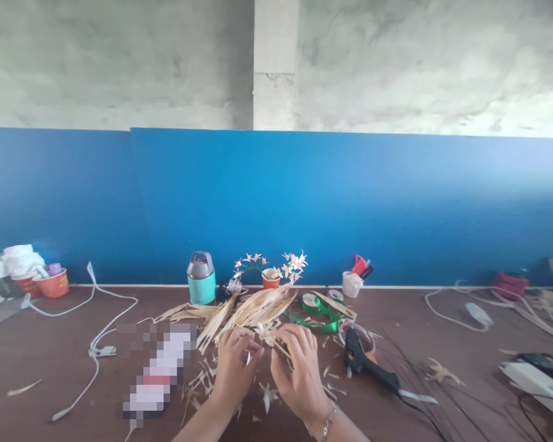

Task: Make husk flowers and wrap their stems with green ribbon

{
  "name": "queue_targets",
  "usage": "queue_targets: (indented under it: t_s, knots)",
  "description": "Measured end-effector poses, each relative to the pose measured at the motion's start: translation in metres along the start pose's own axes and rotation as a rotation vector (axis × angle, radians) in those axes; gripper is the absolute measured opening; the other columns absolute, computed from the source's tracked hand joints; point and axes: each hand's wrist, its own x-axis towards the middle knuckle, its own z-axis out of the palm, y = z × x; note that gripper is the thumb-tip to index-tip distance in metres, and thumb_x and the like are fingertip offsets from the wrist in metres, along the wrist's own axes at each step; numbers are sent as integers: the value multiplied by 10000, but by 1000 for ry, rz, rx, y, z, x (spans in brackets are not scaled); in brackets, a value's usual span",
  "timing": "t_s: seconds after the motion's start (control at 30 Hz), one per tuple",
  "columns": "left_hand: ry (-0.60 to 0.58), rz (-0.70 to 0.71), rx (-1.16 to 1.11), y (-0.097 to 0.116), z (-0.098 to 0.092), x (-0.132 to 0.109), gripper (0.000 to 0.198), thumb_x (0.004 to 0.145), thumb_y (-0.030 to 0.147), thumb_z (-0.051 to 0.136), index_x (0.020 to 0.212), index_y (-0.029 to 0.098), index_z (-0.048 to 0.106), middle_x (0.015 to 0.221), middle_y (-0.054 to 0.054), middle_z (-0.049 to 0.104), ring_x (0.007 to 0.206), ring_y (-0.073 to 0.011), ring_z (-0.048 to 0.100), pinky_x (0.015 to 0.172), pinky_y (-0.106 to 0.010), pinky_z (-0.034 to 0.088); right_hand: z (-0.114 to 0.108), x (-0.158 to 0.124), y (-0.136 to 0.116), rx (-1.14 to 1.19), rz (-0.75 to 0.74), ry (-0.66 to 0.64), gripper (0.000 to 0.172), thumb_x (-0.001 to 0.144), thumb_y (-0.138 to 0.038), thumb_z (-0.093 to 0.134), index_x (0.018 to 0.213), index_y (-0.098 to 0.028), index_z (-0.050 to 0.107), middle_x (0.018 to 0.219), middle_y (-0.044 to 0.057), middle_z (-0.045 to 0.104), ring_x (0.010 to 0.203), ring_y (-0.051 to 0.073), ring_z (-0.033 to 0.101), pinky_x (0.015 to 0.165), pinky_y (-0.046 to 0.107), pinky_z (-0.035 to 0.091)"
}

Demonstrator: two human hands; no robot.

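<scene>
My left hand [235,368] has its thumb and fingers drawn together in a pinch, with a small pale sliver showing near the thumb; what it grips is mostly hidden. Just right of it, my right hand [299,368] is curled inward, fingertips close to the left ones. A pale husk flower [265,334] shows at the fingertips between both hands, seemingly held by the right. Beneath lies another pale flower [268,396] on the brown table [378,417]. Behind the hands spreads a heap of dry husks [258,307].
Right of my hands rests a black glue gun [368,362], near green ribbon [325,322]. Farther back stand a teal flask [201,282], a red cup [271,280] with flower stems, and a white cup [351,285]. White cables [94,331] lie left. A blue partition [276,196] closes the back.
</scene>
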Motion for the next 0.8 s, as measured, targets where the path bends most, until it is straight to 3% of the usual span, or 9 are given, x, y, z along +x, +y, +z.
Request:
queue_targets:
  t_s: [0.13, 0.33, 0.8]
  knots:
    - [18, 57, 61, 8, -4, 0, 102, 727, 129, 577, 657, 200, 598, 844, -42, 621, 859, -231, 556, 774, -398, 425, 0, 1, 0, -38, -10, 22, 224, 819, -179, 507, 1032, -234, 550, 952, 56, 531, 897, 223, 479, 774, 375, 352]
    - [8, 49, 78, 9, -3, 0, 104, 709, 130, 593, 634, 201, 600, 842, -42, 622, 872, -234, 556, 782, -405, 424, -2, 4, -6, -57, -51, 68, 154, 827, -132, 500, 852, -235, 613, 827, 25, 533, 798, 182, 482, 729, 336, 332]
    - [7, 21, 13, 7, -3, 0, 117, 727, 150, 579, 631, 207, 613, 837, -41, 625, 850, -223, 565, 768, -394, 457, -5, 5, -8, -105, -147, 20, 241, 809, -86, 498, 936, -253, 616, 865, 33, 545, 827, 189, 492, 755, 344, 334]
